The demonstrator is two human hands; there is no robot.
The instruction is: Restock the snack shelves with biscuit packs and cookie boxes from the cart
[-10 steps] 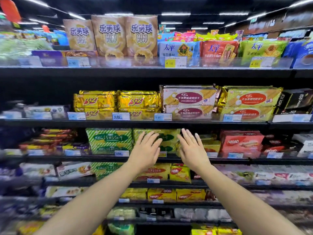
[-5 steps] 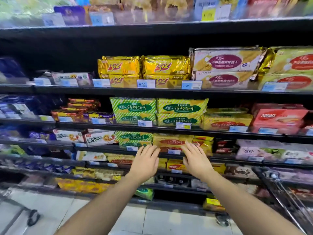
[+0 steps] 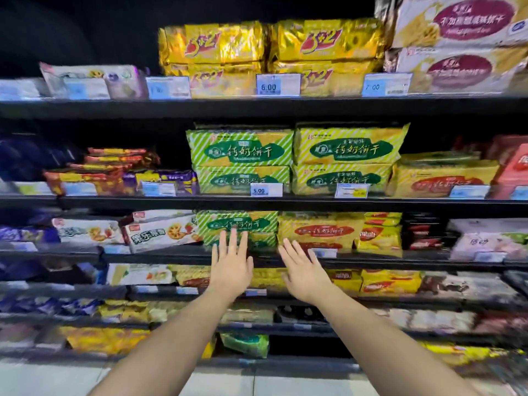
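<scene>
Though partly hidden behind left hand (image 3: 231,270), green-striped biscuit packs (image 3: 243,222) on third shelf (image 3: 143,257) down; yellow packs (image 3: 323,224) alongside, behind right hand (image 3: 305,274). Hands flat, fingers straight, holding nothing. Just left, white cookie boxes (image 3: 160,232); well above, gold packs (image 3: 225,44).

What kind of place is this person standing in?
Most likely a supermarket or convenience store snack aisle: long black shelves in tiers, stacked biscuit packs in rows, and price tags reading 6.00 and 5.00 clipped along the shelf edges.
</scene>
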